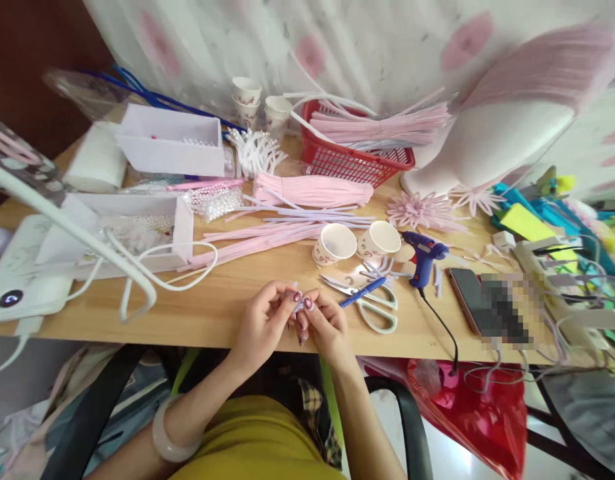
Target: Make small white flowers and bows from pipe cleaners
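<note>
My left hand (264,322) and my right hand (323,323) meet at the near edge of the wooden table (222,313). Both pinch one small pale pink piece (299,305) between their fingertips; I cannot make out what it is. A pale bangle (168,437) sits on my left wrist. Just right of my right hand lie mint-handled scissors (370,305) and a blue pen (362,292). Behind my hands stand two paper cups (357,242), and loose pink pipe cleaners (267,237) spread across the table.
A blue glue gun (423,257) with a black cord stands right of the cups, a phone (468,293) beside it. A red basket (354,160) of pink stems sits at the back. White boxes (170,143) and a white lamp arm (72,230) are at left.
</note>
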The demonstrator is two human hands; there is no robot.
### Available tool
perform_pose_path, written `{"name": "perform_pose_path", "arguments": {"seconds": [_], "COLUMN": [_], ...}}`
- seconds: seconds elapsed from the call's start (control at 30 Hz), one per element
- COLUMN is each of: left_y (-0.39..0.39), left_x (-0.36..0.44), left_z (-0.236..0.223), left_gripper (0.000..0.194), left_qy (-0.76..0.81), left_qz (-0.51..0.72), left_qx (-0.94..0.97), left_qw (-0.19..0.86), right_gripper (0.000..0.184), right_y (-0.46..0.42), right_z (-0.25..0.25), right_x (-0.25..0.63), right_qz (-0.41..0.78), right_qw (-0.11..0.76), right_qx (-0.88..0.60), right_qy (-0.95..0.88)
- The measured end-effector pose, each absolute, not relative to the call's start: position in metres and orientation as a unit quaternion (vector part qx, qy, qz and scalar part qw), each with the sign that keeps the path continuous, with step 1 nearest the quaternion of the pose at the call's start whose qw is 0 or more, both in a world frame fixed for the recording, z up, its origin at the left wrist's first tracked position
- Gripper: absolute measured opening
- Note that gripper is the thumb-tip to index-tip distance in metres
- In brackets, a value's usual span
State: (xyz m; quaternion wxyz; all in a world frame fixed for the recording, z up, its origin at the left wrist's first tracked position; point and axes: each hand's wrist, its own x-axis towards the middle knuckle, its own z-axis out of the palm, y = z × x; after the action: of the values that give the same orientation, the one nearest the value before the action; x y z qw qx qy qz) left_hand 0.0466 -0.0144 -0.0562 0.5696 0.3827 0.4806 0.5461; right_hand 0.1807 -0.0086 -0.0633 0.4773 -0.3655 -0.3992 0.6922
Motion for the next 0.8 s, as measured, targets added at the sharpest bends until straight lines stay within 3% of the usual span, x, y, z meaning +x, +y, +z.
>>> {"name": "perform_pose_path", "arguments": {"seconds": [0.27,0.6,0.8], "left_y": [-0.015,-0.01,-0.011], "left_x": [0.044,0.045,0.043], "left_z": [-0.062,-0.071,-0.07], "left_gripper": [0.025,0.047,0.045], "left_qy": [0.489,0.44,0.424], "left_qz": [0.548,0.577,0.584], "left_qx": [0.377,0.339,0.349], "left_qw": [0.564,0.599,0.598], "right_gripper": [0.046,0.039,0.027], "right_y": [-0.004,-0.006,-0.052], "right_z": [-0.069,-0.073,-0.044], "right_x": [0.176,0.182,0.197], "right_qz": [0.666,0.538,0.468], "right_qw": [0.518,0.641,0.623], "right_qx": [-0.386,-0.394,-0.405], "right_qy": [-0.373,-0.379,-0.478]}}
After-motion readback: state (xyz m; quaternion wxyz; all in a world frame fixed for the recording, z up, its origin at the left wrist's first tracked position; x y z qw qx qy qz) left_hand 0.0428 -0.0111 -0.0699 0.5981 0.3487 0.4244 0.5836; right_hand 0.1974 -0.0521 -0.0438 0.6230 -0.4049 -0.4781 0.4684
